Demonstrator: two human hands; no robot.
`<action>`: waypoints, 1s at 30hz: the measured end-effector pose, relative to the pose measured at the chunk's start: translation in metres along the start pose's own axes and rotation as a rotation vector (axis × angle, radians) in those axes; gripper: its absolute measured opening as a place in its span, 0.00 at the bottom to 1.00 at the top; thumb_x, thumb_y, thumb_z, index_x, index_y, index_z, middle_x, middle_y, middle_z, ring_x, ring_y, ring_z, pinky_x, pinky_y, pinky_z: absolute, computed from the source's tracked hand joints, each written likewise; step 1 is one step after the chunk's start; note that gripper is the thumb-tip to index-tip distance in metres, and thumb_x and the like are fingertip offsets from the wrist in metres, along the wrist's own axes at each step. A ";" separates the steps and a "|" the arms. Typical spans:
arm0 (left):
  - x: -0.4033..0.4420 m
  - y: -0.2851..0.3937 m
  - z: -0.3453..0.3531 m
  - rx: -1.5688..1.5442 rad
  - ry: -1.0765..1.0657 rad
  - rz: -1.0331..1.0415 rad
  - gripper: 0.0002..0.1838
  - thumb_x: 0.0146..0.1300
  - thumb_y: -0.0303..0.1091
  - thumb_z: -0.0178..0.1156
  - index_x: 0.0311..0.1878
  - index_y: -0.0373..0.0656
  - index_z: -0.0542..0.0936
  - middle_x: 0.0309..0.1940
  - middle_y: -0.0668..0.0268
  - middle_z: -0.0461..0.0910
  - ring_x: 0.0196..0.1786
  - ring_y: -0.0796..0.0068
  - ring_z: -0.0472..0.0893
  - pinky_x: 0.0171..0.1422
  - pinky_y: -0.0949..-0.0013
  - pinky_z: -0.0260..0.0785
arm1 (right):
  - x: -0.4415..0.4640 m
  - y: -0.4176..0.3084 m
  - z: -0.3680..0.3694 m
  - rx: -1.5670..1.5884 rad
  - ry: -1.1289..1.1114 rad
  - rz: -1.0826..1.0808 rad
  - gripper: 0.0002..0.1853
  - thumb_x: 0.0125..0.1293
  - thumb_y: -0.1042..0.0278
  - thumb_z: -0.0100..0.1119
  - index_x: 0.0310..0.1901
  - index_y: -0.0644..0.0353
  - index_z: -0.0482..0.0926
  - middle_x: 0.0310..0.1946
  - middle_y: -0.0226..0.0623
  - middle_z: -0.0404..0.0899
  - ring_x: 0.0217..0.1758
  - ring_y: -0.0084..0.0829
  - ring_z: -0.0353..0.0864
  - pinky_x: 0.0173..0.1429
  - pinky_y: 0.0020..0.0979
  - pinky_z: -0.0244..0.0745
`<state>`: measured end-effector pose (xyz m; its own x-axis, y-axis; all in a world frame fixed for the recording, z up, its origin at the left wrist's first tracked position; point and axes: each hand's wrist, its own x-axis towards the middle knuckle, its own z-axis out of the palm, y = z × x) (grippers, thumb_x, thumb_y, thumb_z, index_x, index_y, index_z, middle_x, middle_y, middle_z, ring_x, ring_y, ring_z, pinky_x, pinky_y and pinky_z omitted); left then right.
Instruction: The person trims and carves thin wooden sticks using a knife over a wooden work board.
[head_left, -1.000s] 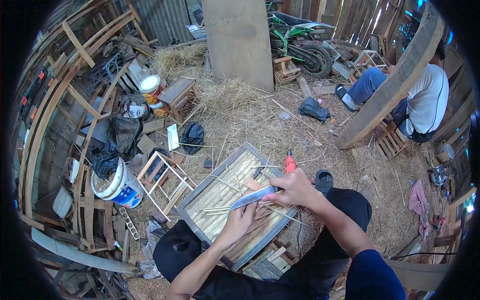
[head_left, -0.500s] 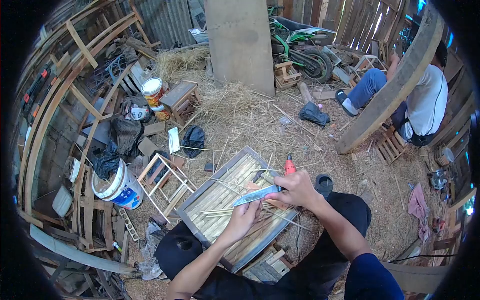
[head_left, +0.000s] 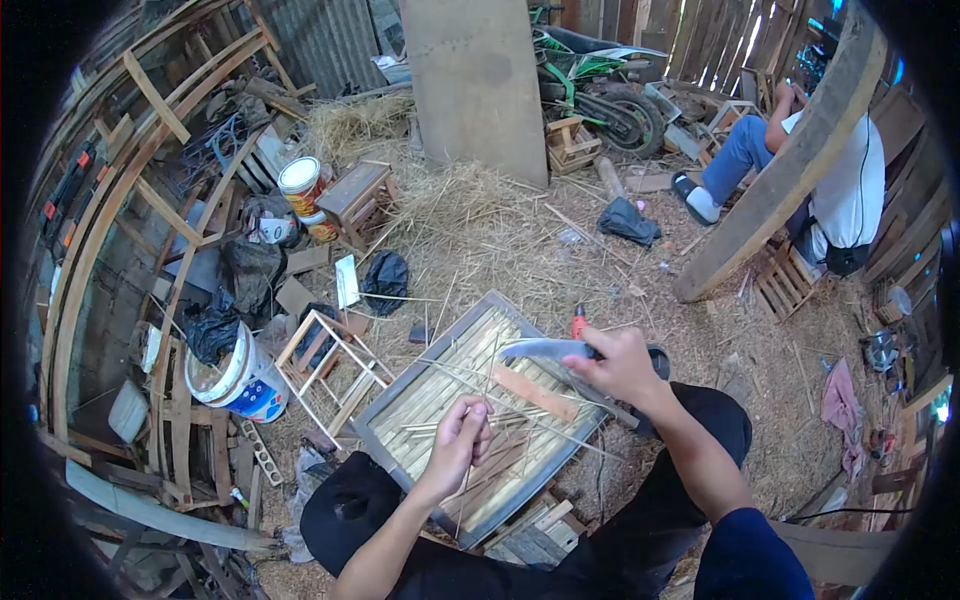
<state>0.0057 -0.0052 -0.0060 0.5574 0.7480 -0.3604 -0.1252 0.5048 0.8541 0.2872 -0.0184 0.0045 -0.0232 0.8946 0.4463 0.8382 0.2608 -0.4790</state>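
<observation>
My right hand (head_left: 628, 372) grips a knife, its broad blade (head_left: 545, 348) pointing left above the work surface. My left hand (head_left: 462, 442) is closed around a thin bamboo strip (head_left: 492, 375) that stands up past the fingers. Below both hands lies a wood-framed panel (head_left: 372, 432) covered with pale bamboo strips (head_left: 480, 345). On it rests a flat brown piece of wood (head_left: 535, 391), with loose thin strips around it. A red-handled tool (head_left: 579, 322) shows just beyond the right hand, partly hidden.
A small wooden frame (head_left: 335, 370) and a white bucket (head_left: 245, 380) stand to the left. A slanted post (head_left: 780, 190) rises at the right, with a seated person (head_left: 850, 180) behind it. Straw (head_left: 470, 220) covers the floor ahead; a motorbike (head_left: 600, 90) is at the back.
My hands have moved apart. The knife has come off the left hand and shifted right and up. The left hand has dropped slightly, and the brown wood piece is now uncovered.
</observation>
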 end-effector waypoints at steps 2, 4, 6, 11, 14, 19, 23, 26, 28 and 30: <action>0.001 0.003 0.003 -0.011 -0.006 -0.005 0.11 0.78 0.44 0.48 0.48 0.47 0.70 0.22 0.76 0.58 0.20 0.86 0.55 0.22 0.77 0.46 | 0.001 -0.013 0.012 0.046 -0.054 -0.073 0.24 0.62 0.43 0.65 0.25 0.57 0.75 0.13 0.41 0.72 0.16 0.43 0.77 0.23 0.40 0.69; 0.006 0.004 0.005 -0.035 -0.031 -0.004 0.11 0.78 0.43 0.48 0.48 0.47 0.70 0.23 0.75 0.59 0.21 0.85 0.56 0.23 0.77 0.48 | 0.005 -0.027 0.019 0.093 -0.067 -0.135 0.24 0.62 0.42 0.65 0.26 0.57 0.76 0.12 0.40 0.73 0.16 0.42 0.77 0.22 0.40 0.69; 0.010 0.003 0.011 -0.014 -0.002 0.000 0.09 0.78 0.38 0.48 0.52 0.45 0.69 0.25 0.75 0.61 0.23 0.85 0.57 0.25 0.77 0.51 | 0.004 -0.033 0.027 0.132 -0.163 -0.145 0.24 0.63 0.41 0.64 0.28 0.57 0.77 0.13 0.41 0.75 0.16 0.42 0.78 0.23 0.40 0.70; 0.011 0.009 0.019 0.288 0.005 0.189 0.08 0.77 0.32 0.49 0.54 0.43 0.70 0.29 0.77 0.64 0.25 0.89 0.60 0.26 0.78 0.53 | 0.007 -0.047 0.037 0.193 -0.202 -0.168 0.22 0.63 0.41 0.63 0.32 0.55 0.81 0.14 0.42 0.75 0.17 0.42 0.79 0.23 0.41 0.70; 0.012 0.018 0.025 0.441 0.012 0.286 0.09 0.77 0.31 0.49 0.55 0.42 0.72 0.28 0.75 0.64 0.27 0.87 0.60 0.30 0.76 0.55 | 0.012 -0.042 0.032 0.165 -0.186 -0.191 0.22 0.63 0.41 0.64 0.32 0.54 0.81 0.13 0.40 0.75 0.17 0.41 0.78 0.23 0.40 0.69; 0.005 0.017 0.024 0.425 -0.005 0.259 0.09 0.77 0.32 0.48 0.53 0.41 0.74 0.28 0.75 0.65 0.28 0.87 0.61 0.31 0.77 0.56 | 0.015 -0.042 0.009 0.116 -0.116 -0.225 0.22 0.60 0.41 0.67 0.29 0.55 0.81 0.12 0.36 0.73 0.15 0.37 0.77 0.22 0.37 0.67; -0.006 0.021 0.027 0.511 -0.006 0.265 0.10 0.77 0.33 0.49 0.51 0.38 0.76 0.30 0.72 0.71 0.30 0.85 0.66 0.34 0.76 0.61 | 0.006 -0.015 0.005 0.041 -0.028 -0.073 0.22 0.65 0.44 0.64 0.26 0.56 0.77 0.13 0.37 0.73 0.15 0.38 0.76 0.22 0.38 0.67; -0.019 0.013 0.028 0.661 -0.108 0.295 0.12 0.77 0.34 0.50 0.52 0.36 0.76 0.33 0.69 0.76 0.34 0.81 0.71 0.40 0.73 0.66 | 0.018 0.023 -0.019 0.126 0.155 0.440 0.22 0.69 0.48 0.59 0.28 0.61 0.76 0.15 0.43 0.72 0.17 0.40 0.73 0.25 0.39 0.66; -0.022 0.009 0.031 0.586 -0.103 0.227 0.13 0.77 0.34 0.49 0.54 0.36 0.75 0.34 0.69 0.77 0.35 0.81 0.72 0.40 0.74 0.66 | 0.016 0.038 -0.041 -0.019 0.168 0.471 0.21 0.70 0.50 0.58 0.31 0.63 0.78 0.16 0.45 0.73 0.18 0.40 0.72 0.26 0.39 0.66; -0.013 0.011 0.023 0.437 -0.005 0.152 0.13 0.78 0.35 0.49 0.55 0.38 0.75 0.30 0.73 0.71 0.31 0.85 0.66 0.36 0.77 0.60 | 0.013 0.042 -0.041 0.051 0.211 0.427 0.21 0.70 0.50 0.58 0.32 0.63 0.79 0.17 0.46 0.73 0.18 0.40 0.72 0.27 0.39 0.66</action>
<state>0.0156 -0.0194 0.0163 0.5634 0.7970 -0.2176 0.1513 0.1594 0.9756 0.3445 -0.0105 0.0207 0.4330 0.8337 0.3427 0.7206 -0.0917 -0.6873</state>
